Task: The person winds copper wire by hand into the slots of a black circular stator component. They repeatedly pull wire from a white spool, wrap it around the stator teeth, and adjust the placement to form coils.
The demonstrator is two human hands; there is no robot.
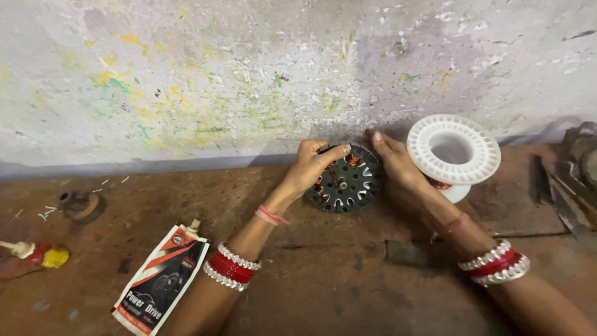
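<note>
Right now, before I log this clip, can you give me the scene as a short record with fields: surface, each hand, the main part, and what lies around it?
surface: worn reddish-brown floor against a paint-flecked wall
main part: round black slotted metal disc with copper windings, lying flat
left hand: left hand gripping the disc's left rim
right hand: right hand on the disc's right rim
beside: white plastic spool, right of the disc
lower left: black, white and red squeeze pouch; small red and yellow bottle

Head view, downward, seemingly close overhead
</note>
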